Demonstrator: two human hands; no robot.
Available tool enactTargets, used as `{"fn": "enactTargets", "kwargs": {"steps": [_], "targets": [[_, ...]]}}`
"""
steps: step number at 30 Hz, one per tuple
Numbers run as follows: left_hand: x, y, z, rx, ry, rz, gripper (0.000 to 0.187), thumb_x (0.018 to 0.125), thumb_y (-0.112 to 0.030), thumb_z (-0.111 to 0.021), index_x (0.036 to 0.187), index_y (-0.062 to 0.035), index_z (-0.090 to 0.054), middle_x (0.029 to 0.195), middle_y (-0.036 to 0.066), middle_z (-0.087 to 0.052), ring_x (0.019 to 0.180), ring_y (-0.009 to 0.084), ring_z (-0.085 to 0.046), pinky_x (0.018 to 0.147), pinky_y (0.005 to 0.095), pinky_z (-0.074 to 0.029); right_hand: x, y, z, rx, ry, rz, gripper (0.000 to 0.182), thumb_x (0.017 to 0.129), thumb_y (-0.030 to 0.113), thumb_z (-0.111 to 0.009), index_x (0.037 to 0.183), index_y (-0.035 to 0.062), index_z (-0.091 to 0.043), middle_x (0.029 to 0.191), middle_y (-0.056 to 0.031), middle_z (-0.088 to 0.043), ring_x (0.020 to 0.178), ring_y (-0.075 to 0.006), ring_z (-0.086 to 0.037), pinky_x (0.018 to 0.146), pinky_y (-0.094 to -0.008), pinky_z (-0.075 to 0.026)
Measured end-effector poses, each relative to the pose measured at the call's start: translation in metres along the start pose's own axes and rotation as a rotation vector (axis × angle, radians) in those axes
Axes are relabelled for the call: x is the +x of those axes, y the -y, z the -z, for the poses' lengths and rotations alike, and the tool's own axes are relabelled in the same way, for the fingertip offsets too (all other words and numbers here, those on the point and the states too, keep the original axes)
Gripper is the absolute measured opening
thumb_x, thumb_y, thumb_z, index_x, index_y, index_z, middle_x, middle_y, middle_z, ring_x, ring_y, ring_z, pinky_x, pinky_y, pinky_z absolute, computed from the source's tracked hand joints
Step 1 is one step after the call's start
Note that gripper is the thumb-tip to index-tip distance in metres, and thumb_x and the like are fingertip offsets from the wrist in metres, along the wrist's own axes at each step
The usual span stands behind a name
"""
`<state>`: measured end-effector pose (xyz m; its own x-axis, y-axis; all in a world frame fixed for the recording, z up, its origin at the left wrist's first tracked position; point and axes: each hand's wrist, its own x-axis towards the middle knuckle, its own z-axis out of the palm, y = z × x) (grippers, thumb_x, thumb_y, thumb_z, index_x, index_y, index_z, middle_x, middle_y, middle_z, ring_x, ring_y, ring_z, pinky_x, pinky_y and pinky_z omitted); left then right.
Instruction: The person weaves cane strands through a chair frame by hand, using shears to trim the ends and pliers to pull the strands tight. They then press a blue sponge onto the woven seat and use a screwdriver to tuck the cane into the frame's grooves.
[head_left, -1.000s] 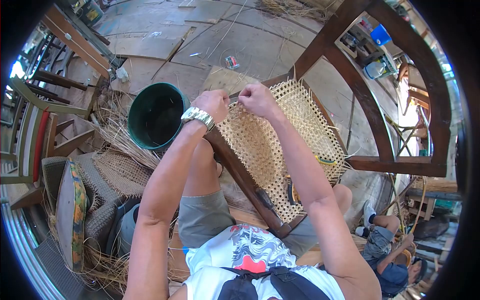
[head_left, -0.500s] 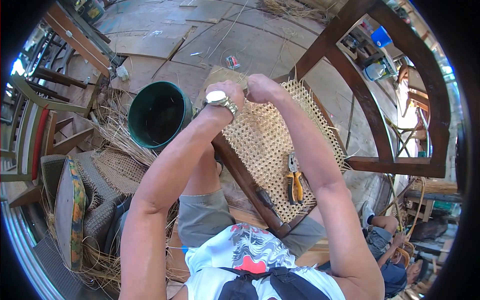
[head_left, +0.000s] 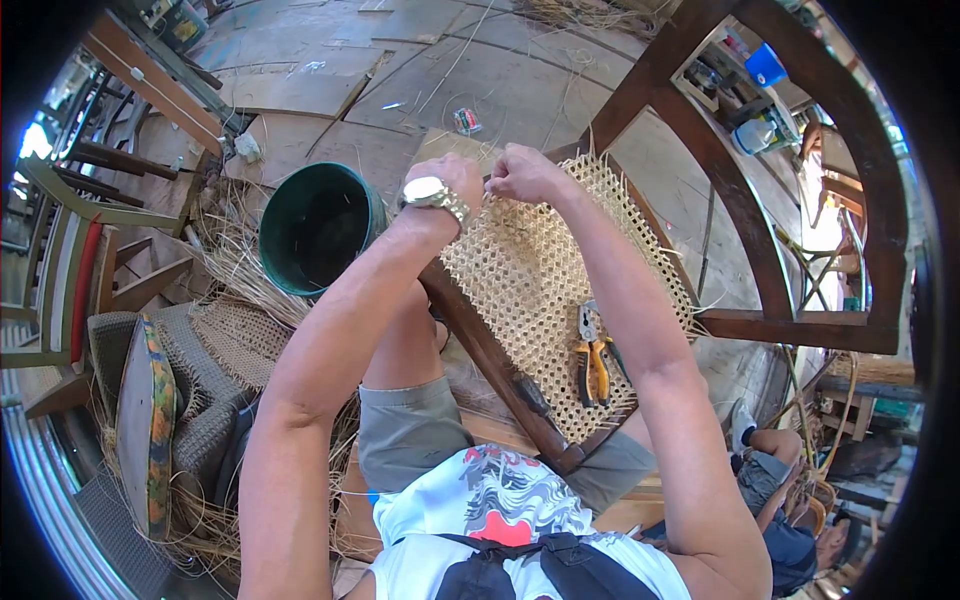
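Note:
A woven cane seat panel (head_left: pixel 520 290) is set in a dark wooden chair frame (head_left: pixel 490 350) across my lap. At the panel's far edge my left hand (head_left: pixel 450 184), with a metal watch on its wrist, is closed. Close beside it, my right hand (head_left: pixel 525 175) is closed too, fingers pinched together. Whatever lies between the fingers is too small to make out. Pliers with yellow and black handles (head_left: pixel 594 368) rest on the weave nearer my body. A small dark object (head_left: pixel 531 394) lies on the frame's left rail.
A dark green bucket (head_left: pixel 318 230) stands left of the panel, beside loose cane strands (head_left: pixel 235 245). The curved wooden backrest (head_left: pixel 715 170) rises at the right. Upholstered pieces (head_left: pixel 150 420) lie at lower left. Another person (head_left: pixel 770 470) sits at lower right.
Both closed hands have shifted only slightly at the panel's far edge, the right wrist turning a little. The view has moved marginally; pliers and bucket stay put.

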<state>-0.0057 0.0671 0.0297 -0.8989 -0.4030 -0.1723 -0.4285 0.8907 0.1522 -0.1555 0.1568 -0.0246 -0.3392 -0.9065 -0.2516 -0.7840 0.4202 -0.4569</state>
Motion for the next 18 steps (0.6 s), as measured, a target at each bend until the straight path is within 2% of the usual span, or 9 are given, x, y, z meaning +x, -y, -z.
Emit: {"fn": "enactTargets", "kwargs": {"steps": [2,4,5,7,9,11,12,13,18], "targets": [[0.001,-0.009,0.001,0.024,-0.026,0.007,0.022,0.089,-0.015,-0.058,0.099,-0.0055,-0.076,0.101,0.018,-0.073,0.097,0.0340,-0.071,0.083,0.0441,-0.058,-0.004,-0.001,-0.002,0.016,-0.058,0.025,0.021,0.075,0.020,-0.072,0.072,-0.0007,-0.068,0.079,-0.0198,-0.064,0.077,-0.0336,-0.063,0.071,-0.0423,-0.051],[0.003,-0.016,-0.003,0.078,-0.020,-0.087,0.022,0.089,-0.015,-0.059,0.098,-0.0038,-0.075,0.101,0.019,-0.073,0.098,0.0348,-0.071,0.082,0.0447,-0.058,-0.006,-0.008,-0.011,-0.084,-0.207,0.394,0.017,0.076,0.016,-0.069,0.071,0.0003,-0.067,0.082,-0.0196,-0.060,0.081,-0.0329,-0.061,0.074,-0.0409,-0.051],[0.003,-0.014,-0.004,0.083,-0.018,-0.090,0.022,0.089,-0.015,-0.059,0.098,-0.0038,-0.075,0.101,0.019,-0.073,0.098,0.0348,-0.071,0.082,0.0447,-0.058,-0.006,-0.012,-0.014,-0.081,-0.211,0.392,0.017,0.076,0.016,-0.069,0.071,0.0003,-0.067,0.082,-0.0196,-0.060,0.081,-0.0329,-0.061,0.074,-0.0409,-0.051],[0.006,0.002,-0.004,0.075,-0.043,-0.118,0.022,0.089,-0.017,-0.059,0.097,-0.0042,-0.075,0.099,0.020,-0.073,0.096,0.0354,-0.071,0.079,0.0445,-0.058,-0.004,-0.012,-0.014,-0.092,-0.121,0.206,0.013,0.076,0.014,-0.067,0.071,0.0016,-0.067,0.082,-0.0195,-0.060,0.084,-0.0338,-0.061,0.077,-0.0409,-0.051],[0.012,0.020,-0.011,0.056,-0.036,-0.144,0.021,0.088,-0.019,-0.060,0.097,-0.0086,-0.075,0.096,0.019,-0.073,0.094,0.0360,-0.071,0.079,0.0458,-0.057,-0.002,-0.007,-0.016,-0.110,-0.148,0.183,0.014,0.075,0.014,-0.068,0.072,0.0009,-0.067,0.084,-0.0197,-0.061,0.086,-0.0347,-0.061,0.078,-0.0410,-0.051],[0.010,0.028,-0.010,0.003,0.049,-0.253,0.019,0.087,-0.023,-0.061,0.097,-0.0139,-0.075,0.095,0.018,-0.073,0.092,0.0365,-0.070,0.080,0.0474,-0.055,-0.003,-0.002,-0.019,-0.126,-0.164,0.153,0.014,0.075,0.014,-0.068,0.072,0.0002,-0.067,0.085,-0.0199,-0.061,0.087,-0.0356,-0.062,0.078,-0.0411,-0.052],[0.013,0.031,-0.014,-0.012,0.044,-0.253,0.020,0.087,-0.028,-0.062,0.097,-0.0167,-0.075,0.095,0.016,-0.073,0.092,0.0358,-0.069,0.081,0.0477,-0.055,-0.007,0.006,-0.012,-0.144,-0.136,0.145,0.016,0.074,0.013,-0.066,0.076,-0.0025,-0.069,0.086,-0.0228,-0.065,0.089,-0.0369,-0.065,0.080,-0.0421,-0.054],[0.017,0.031,-0.015,-0.015,0.043,-0.257,0.020,0.087,-0.028,-0.062,0.097,-0.0167,-0.075,0.095,0.016,-0.073,0.092,0.0358,-0.069,0.081,0.0477,-0.055,-0.008,0.011,-0.005,-0.162,-0.109,0.134,0.020,0.074,0.012,-0.064,0.079,-0.0053,-0.071,0.088,-0.0257,-0.070,0.091,-0.0381,-0.069,0.082,-0.0431,-0.056],[0.021,0.039,-0.024,-0.095,0.023,-0.201,0.018,0.086,-0.028,-0.067,0.097,-0.0153,-0.075,0.094,0.016,-0.073,0.091,0.0324,-0.070,0.078,0.0441,-0.055,-0.002,0.022,0.008,-0.154,0.041,0.075,0.023,0.073,0.012,-0.063,0.082,-0.0084,-0.071,0.091,-0.0273,-0.070,0.093,-0.0391,-0.069,0.083,-0.0437,-0.056]]}}
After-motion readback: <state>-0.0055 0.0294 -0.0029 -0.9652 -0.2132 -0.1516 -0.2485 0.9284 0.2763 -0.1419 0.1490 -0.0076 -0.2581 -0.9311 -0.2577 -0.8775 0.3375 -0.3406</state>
